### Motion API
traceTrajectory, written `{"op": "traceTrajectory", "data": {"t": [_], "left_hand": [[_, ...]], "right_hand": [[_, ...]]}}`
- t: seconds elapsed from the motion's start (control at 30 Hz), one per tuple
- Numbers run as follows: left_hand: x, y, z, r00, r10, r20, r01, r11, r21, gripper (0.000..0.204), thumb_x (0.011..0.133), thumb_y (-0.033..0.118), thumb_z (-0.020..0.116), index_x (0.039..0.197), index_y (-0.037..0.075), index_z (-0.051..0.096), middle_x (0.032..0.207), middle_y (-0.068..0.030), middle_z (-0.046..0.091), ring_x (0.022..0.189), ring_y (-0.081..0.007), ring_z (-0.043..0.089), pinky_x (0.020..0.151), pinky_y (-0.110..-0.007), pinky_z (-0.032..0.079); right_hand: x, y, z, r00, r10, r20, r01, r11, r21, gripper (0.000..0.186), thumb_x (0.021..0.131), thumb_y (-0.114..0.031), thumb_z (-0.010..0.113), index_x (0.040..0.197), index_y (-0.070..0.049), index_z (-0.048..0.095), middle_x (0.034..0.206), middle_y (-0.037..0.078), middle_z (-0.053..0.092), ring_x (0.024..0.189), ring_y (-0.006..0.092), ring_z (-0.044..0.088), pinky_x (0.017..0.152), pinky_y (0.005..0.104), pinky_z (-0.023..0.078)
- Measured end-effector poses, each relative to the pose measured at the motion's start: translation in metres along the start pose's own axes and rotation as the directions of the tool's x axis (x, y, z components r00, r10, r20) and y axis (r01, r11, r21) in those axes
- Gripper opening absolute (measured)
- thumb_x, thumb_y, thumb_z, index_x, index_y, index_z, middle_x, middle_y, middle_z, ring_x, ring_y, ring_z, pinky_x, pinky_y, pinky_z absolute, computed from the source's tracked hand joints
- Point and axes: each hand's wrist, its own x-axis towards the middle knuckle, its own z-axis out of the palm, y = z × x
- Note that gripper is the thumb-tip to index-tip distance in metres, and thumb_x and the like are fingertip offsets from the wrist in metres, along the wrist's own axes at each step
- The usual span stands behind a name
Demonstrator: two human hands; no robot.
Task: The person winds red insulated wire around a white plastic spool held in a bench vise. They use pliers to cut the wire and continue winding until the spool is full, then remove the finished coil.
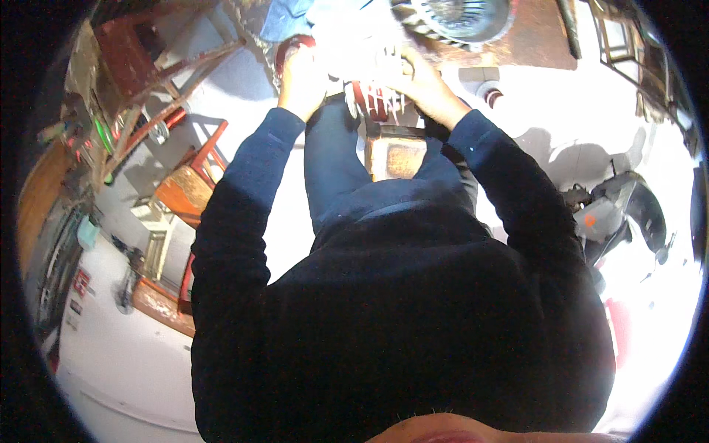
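My left fingers (297,68) lie by a red rounded thing (283,55), my right fingers (411,62) by a red-and-white slatted piece (377,102); through glare, I cannot tell whether either grasps.

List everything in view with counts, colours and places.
Slatted part: one, red and white, top centre
Rounded shiny part: one, dark red, top centre-left
Round ribbed tub: one, grey, upper right
Flat wooden board: one, brown, upper right
Wooden chair: one, orange-brown, left
Bulky object: one, black and grey, right
Square wooden piece: one, tan, upper centre
Small clutter: uncounted, mixed, far left
Left hand: one, bare, top centre-left
Right hand: one, bare, top centre-right
Sleeved fabric top: one, dark blue, centre
Trousers: one pair, dark blue, upper centre
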Motion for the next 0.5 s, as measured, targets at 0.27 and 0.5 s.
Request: {"op": "traceTrajectory", "data": {"t": [0.27,0.5], "left_hand": [[-0.017,-0.02,0.009,1.0,0.001,0.023,-0.001,0.999,-0.039,0.025,0.101,0.017,0.06,0.12,0.001,0.068,0.106,-0.012,0.072,0.088,-0.0181,0.068,0.076,-0.031,0.057],[-0.031,-0.036,0.022,0.996,0.088,0.006,-0.088,0.995,-0.051,0.033,0.102,0.02,0.061,0.129,0.002,0.064,0.116,-0.0111,0.071,0.097,-0.0171,0.068,0.082,-0.03,0.058]], "right_hand": [[0.034,0.032,-0.009,0.97,-0.241,-0.015,0.237,0.962,-0.133,0.07,0.092,-0.032,0.079,0.147,-0.004,0.047,0.14,0.012,0.058,0.132,0.021,0.054,0.112,0.0371,0.044],[0.05,0.038,-0.026,0.869,-0.456,0.192,0.491,0.843,-0.218,0.08,0.087,-0.03,0.083,0.151,-0.005,0.042,0.139,0.014,0.058,0.128,0.023,0.058,0.105,0.0367,0.052]]}}
